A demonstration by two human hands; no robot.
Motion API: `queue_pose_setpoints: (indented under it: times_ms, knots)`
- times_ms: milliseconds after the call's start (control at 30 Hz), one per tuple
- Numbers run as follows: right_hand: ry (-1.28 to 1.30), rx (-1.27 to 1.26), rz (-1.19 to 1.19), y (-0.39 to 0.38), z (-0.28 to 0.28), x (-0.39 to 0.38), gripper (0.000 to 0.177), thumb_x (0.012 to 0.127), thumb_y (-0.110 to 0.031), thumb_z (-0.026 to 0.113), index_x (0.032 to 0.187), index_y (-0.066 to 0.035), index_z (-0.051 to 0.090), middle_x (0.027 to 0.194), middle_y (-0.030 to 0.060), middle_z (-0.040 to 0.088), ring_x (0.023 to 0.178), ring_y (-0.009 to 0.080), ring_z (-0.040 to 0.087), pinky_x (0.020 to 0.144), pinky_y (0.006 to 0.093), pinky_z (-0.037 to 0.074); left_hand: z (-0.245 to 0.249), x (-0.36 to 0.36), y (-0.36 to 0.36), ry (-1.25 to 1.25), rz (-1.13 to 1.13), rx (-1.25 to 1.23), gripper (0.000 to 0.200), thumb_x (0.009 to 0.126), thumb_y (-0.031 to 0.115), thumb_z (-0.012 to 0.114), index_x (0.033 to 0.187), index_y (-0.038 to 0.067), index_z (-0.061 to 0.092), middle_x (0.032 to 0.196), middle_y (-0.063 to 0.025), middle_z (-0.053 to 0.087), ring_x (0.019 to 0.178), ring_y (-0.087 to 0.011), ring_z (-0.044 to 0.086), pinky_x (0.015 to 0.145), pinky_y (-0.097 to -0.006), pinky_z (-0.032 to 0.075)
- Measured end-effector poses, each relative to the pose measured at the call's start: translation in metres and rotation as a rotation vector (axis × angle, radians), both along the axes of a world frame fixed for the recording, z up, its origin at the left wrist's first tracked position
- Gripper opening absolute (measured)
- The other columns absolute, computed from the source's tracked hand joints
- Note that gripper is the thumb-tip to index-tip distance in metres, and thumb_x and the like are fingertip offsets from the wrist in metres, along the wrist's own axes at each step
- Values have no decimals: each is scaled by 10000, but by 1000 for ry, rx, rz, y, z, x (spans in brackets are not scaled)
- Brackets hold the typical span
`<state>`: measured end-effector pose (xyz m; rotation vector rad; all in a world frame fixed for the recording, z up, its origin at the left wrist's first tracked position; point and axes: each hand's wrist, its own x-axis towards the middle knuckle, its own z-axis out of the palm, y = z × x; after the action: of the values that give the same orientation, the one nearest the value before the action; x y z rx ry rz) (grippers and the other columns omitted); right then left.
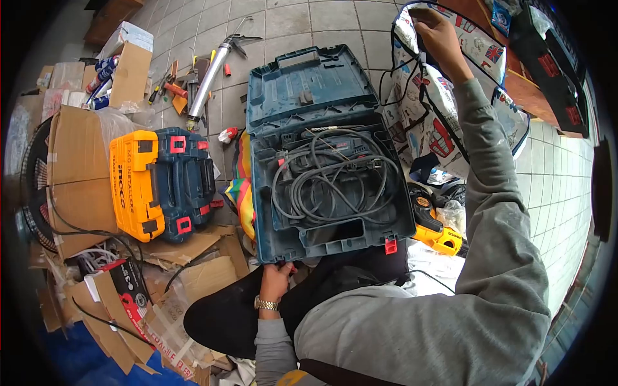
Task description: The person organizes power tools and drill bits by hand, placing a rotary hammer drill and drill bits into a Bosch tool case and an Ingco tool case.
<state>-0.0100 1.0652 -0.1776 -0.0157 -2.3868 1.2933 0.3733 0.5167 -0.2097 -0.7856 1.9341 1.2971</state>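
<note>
A dark teal power tool case [335,246] lies open in front of me, its lid [309,96] tipped back on the far side. Inside, a coiled grey cable [322,186] covers much of a corded power tool [351,147]. My left hand [275,283], with a metal watch at the wrist, is closed at the case's front edge; its fingertips are partly hidden beneath it. Up at the right, my right hand [438,38] is closed on the top edge of a white printed bag [418,96] with dark trim.
An orange case [135,186] and a blue case [187,186] stand on the left beside cardboard boxes [84,174]. A caulking gun [209,80] and hand tools lie on the tiles beyond. A yellow power tool [438,238] sits right of the open case.
</note>
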Motion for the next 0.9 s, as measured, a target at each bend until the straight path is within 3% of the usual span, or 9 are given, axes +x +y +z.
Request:
queue_pose_setpoints:
  times_ms: [67, 133, 200, 267, 467, 567, 733, 800, 900]
  knots:
    - [90, 38, 316, -67, 58, 35, 299, 951, -72, 597, 1232, -1, 672, 1211, 86, 715, 1127, 174, 663, 1012, 307, 484, -6, 4, -3, 20, -20, 10, 145, 999, 101, 614, 1090, -11, 631, 885, -77, 727, 612, -100, 560, 556, -253, 448]
    - [120, 49, 472, -141, 96, 77, 308, 900, -124, 654, 1178, 9, 680, 1133, 172, 729, 1093, 292, 697, 970, 342, 506, -12, 7, -7, 19, -44, -13, 151, 996, 101, 624, 1107, -2, 608, 885, -77, 727, 597, -98, 550, 551, -255, 444]
    - [17, -44, 670, -195, 89, 106, 290, 871, -141, 702, 1124, -2, 683, 1090, 175, 714, 1062, 330, 686, 951, 374, 517, -12, 9, -5, 25, -40, -66, 152, 997, 108, 627, 1099, -4, 611, 883, -76, 730, 589, -96, 546, 548, -256, 442]
    - [-65, 172, 786, -228, 59, 120, 302, 857, -89, 716, 1144, -6, 669, 1111, 174, 688, 1091, 341, 653, 963, 408, 499, -18, 14, -8, 47, -30, -114, 151, 994, 124, 637, 1050, -16, 642, 854, -72, 733, 574, -92, 540, 534, -260, 433]
    - [-152, 286, 640, -232, -42, 150, 340, 823, -187, 728, 1118, -22, 692, 1063, 214, 677, 1029, 422, 642, 907, 481, 519, -12, 11, -1, 92, -9, -57, 160, 982, 135, 653, 945, -19, 675, 788, -65, 730, 536, -86, 522, 510, -269, 421]
    - [-369, 361, 378, -194, -47, 166, 349, 838, -209, 712, 1129, -20, 680, 1065, 231, 671, 1039, 426, 639, 908, 481, 517, -6, 8, 1, 59, -32, -68, 163, 985, 129, 649, 1048, -21, 643, 821, -70, 726, 550, -87, 529, 514, -256, 422]
    - [-513, 330, 81, -137, -70, 223, 370, 862, -241, 705, 1136, 2, 655, 1053, 237, 669, 1043, 429, 637, 907, 476, 517, -2, 10, 5, 197, 83, -23, 445, 988, 137, 669, 1328, -7, 420, 909, -70, 696, 612, -90, 557, 532, -236, 437]
    - [-581, 353, 59, -134, -71, 244, 396, 872, -263, 703, 1157, 5, 641, 1103, 239, 657, 1051, 439, 636, 911, 484, 516, 2, 6, 3, 172, 48, -12, 481, 987, 142, 676, 1344, -8, 391, 961, -80, 694, 660, -81, 569, 544, -231, 440]
    - [-511, 371, -11, -145, -69, 264, 424, 883, -279, 695, 1204, -13, 615, 1228, 238, 612, 1088, 471, 612, 940, 508, 503, 9, 7, -2, 161, 1, -25, 547, 938, 175, 737, 1305, -45, 397, 939, -106, 721, 707, -187, 675, 589, -308, 513]
